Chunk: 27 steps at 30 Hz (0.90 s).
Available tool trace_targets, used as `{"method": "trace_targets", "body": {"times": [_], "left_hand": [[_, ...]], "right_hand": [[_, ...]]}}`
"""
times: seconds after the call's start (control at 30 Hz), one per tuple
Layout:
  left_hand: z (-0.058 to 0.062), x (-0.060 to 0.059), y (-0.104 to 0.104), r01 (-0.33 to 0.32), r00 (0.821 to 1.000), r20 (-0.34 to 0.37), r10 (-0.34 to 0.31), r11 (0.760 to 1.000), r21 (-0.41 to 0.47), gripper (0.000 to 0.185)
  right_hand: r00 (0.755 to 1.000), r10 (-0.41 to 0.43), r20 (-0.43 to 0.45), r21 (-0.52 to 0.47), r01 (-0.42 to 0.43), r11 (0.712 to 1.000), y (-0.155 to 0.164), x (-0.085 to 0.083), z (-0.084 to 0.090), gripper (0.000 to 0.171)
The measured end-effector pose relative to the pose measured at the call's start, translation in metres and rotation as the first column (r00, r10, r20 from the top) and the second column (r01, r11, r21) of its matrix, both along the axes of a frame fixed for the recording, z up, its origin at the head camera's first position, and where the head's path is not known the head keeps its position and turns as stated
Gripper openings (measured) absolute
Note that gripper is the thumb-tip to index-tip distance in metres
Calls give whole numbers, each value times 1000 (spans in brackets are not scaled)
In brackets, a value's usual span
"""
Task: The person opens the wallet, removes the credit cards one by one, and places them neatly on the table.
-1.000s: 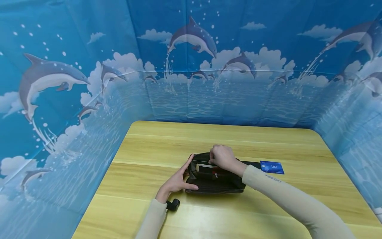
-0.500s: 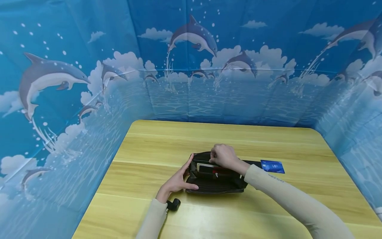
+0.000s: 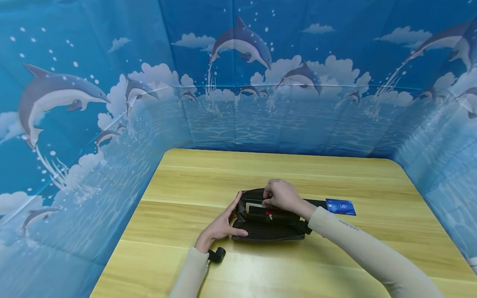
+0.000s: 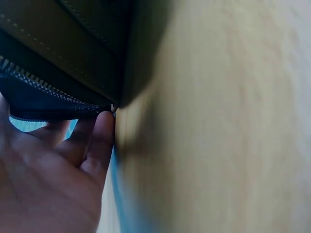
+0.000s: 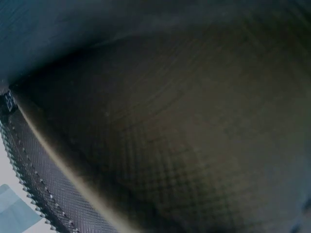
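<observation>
Left hand [image 3: 220, 227] — fingers straight — braces open wallet [image 3: 268, 225]; right hand [image 3: 283, 196] pinches inside, contents unclear; card [image 3: 340, 206] beside.

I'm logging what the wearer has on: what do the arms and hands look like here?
Both arms wear long, close-fitting beige sleeves, the right sleeve with small dark lettering near the wrist. The left sleeve has a small black device at the wrist. Both hands are bare, no gloves.

Open tabletop on three sides of a crowded centre

Bare wooden table [image 3: 261, 169] fills the upper, left and lower middle of the frame; the black wallet [image 3: 268, 225] blocks the centre, a blue card [image 3: 340, 206] lies just right of it, and blue curtain walls [image 3: 112, 124] close the edges.
</observation>
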State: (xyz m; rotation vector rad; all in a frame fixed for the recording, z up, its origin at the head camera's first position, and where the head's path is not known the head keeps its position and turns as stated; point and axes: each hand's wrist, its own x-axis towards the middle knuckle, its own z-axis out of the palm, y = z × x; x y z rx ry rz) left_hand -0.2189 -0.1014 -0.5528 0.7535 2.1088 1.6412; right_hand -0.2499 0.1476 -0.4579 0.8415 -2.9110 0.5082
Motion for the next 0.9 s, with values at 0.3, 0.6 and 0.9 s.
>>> {"method": "trace_targets", "body": {"times": [0.3,0.6,0.9], "left_hand": [[0,0,1,5,1000,-22,-6,999,-44,115],[2,-2,1,9,1000,-13,-10,1000,-25,115],[-3,-7,1,-14,1000,-1,14,1000,-9,114]], "right_hand": [[998,-6,-68,67,11,998,-3,-1,-3,25],[996,-19,-88,93,28,995,-4,-6,-7,29],[997,23,-69,65,-19,998,0,-9,-6,31]]}}
